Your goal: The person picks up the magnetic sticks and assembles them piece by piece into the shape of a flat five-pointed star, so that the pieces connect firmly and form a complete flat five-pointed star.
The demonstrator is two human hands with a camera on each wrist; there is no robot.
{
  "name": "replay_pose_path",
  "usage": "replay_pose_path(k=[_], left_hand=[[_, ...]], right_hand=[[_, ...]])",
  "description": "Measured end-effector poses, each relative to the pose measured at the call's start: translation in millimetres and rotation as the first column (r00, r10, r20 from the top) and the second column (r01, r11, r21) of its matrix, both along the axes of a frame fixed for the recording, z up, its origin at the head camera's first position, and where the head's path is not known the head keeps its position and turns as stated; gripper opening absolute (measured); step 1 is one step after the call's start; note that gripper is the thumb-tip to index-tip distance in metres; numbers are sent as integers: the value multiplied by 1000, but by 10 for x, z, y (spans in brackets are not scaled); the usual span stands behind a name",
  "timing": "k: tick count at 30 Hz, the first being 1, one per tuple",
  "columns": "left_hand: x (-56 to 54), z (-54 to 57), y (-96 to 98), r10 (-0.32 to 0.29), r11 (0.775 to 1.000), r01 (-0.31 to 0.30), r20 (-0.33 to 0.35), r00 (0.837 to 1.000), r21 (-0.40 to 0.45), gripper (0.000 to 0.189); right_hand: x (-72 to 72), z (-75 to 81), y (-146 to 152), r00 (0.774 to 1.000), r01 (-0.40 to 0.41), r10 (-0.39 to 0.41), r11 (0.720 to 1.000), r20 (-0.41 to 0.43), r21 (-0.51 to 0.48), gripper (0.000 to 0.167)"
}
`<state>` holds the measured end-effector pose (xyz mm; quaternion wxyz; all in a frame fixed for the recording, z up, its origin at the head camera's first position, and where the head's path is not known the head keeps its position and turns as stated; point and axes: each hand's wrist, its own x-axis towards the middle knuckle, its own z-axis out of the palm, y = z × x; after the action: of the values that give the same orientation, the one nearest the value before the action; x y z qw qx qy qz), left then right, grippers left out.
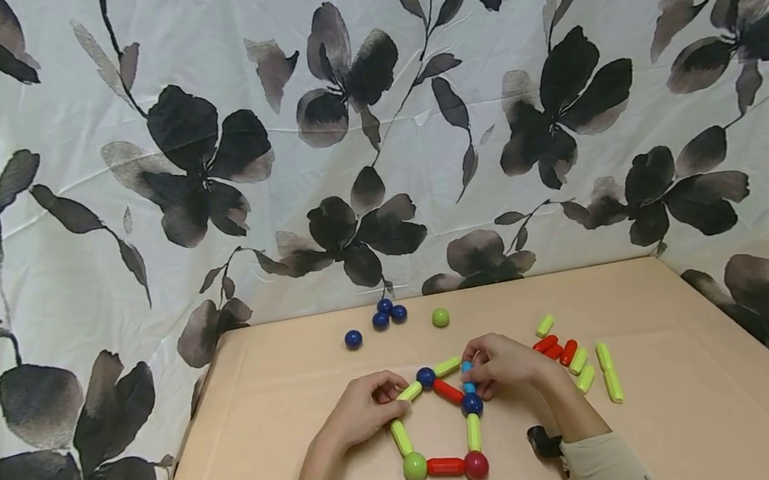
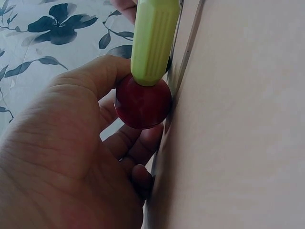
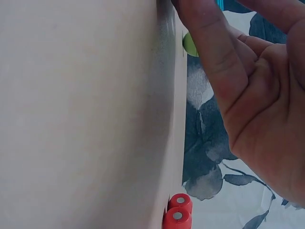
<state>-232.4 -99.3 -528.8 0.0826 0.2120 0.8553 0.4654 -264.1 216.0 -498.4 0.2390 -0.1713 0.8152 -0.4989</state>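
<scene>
I watched a person's two hands at work on a frame of rods and balls that lay near the middle of the bench (image 1: pixel 708 424). The left hand (image 1: pixel 370 410) was curled about a dark red ball (image 2: pixel 142 107), pinching it at the frame's left corner; the fingers mostly hid it from above. One yellow-green rod (image 1: pixel 401 438) ran from that corner down to a large green ball (image 1: pixel 414 467), and another slanted up to the upper navy ball (image 1: pixel 426 379). The right hand (image 1: pixel 506 360) pinched a light blue rod (image 1: pixel 468 376), whose lower end met the lower navy ball (image 1: pixel 472 404). A slanting red rod (image 1: pixel 449 390) joined the two navy balls, and a short yellow-green piece (image 1: pixel 447 365) reached from the upper one toward the right hand.

Along the near side, a level red rod (image 1: pixel 447 467) linked the green ball to a crimson ball (image 1: pixel 476 465), with an upright yellow-green link (image 1: pixel 474 432) rising from there to the lower navy ball.

Beyond the frame sat four loose blue balls (image 1: pixel 380 321) and a small green ball (image 1: pixel 441 317). To the right of the right hand lay scattered red and yellow-green spare rods (image 1: pixel 569 352). Behind the bench hung a white floral cloth (image 1: pixel 432 161).
</scene>
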Motion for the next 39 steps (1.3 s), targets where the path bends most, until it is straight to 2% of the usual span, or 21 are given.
replay_pose_path(k=[3, 4, 6, 7, 9, 11, 13, 15, 18, 20, 22, 24, 28, 30, 32, 35, 39], left_hand=[[-4, 2, 1, 4, 1000, -4, 3, 1000, 0, 19], [-6, 3, 2, 4, 1000, -4, 3, 1000, 0, 20], [-10, 5, 2, 3, 1000, -3, -1, 1000, 2, 19], [-14, 6, 2, 5, 1000, -5, -1, 1000, 1, 20], [-19, 10, 0, 6, 1000, -6, -1, 1000, 0, 20], [-22, 12, -2, 6, 1000, -6, -3, 1000, 0, 19], [-21, 16, -4, 9, 1000, -9, 7, 1000, -2, 19], [-19, 17, -5, 5, 1000, -5, 10, 1000, 0, 19], [-17, 9, -10, 3, 1000, -3, 15, 1000, 3, 18], [-16, 7, -12, 2, 1000, -2, 13, 1000, 6, 18], [-15, 9, -13, 0, 1000, 0, 12, 1000, 10, 18], [-17, 12, -15, -2, 1000, 2, 9, 1000, 7, 19], [-23, 9, -33, -4, 1000, 4, -2, 1000, -3, 19], [-24, 13, -40, -1, 1000, 1, -3, 1000, -8, 19], [-28, 13, -46, 0, 1000, 0, -7, 1000, -6, 19], [-32, 9, -42, 4, 1000, -4, -3, 1000, -4, 18], [-30, -6, -19, -1, 1000, 1, 6, 1000, 1, 18]], right_hand=[[-6, 24, 9, 1000, 11, -11, 1000, -23, 18, 32], [-13, 33, 15, 998, 26, -24, 999, -50, 34, 34], [-45, 58, 16, 985, 86, -70, 992, -160, 94, 37], [-71, 67, 10, 969, 127, -96, 984, -230, 124, 37], [-140, 87, -27, 921, 218, -144, 961, -361, 172, 38], [-240, 97, -98, 873, 269, -145, 940, -466, 210, 42], [-345, 106, -190, 853, 270, -107, 929, -511, 255, 49], [-444, 104, -293, 850, 253, -49, 911, -524, 326, 53], [-527, 102, -438, 855, 246, 25, 860, -519, 446, 52], [-542, 91, -500, 856, 264, 35, 829, -516, 494, 46], [-522, 86, -511, 857, 281, 24, 815, -514, 506, 38], [-479, 78, -464, 861, 296, -13, 826, -509, 480, 31], [-332, 54, -276, 890, 295, -117, 885, -441, 359, 26], [-253, 34, -185, 906, 280, -144, 910, -399, 306, 25], [-191, 18, -122, 923, 238, -132, 934, -361, 267, 26], [-139, 13, -79, 948, 147, -72, 963, -310, 224, 28], [-99, 38, -57, 972, 83, -39, 980, -233, 182, 33]])
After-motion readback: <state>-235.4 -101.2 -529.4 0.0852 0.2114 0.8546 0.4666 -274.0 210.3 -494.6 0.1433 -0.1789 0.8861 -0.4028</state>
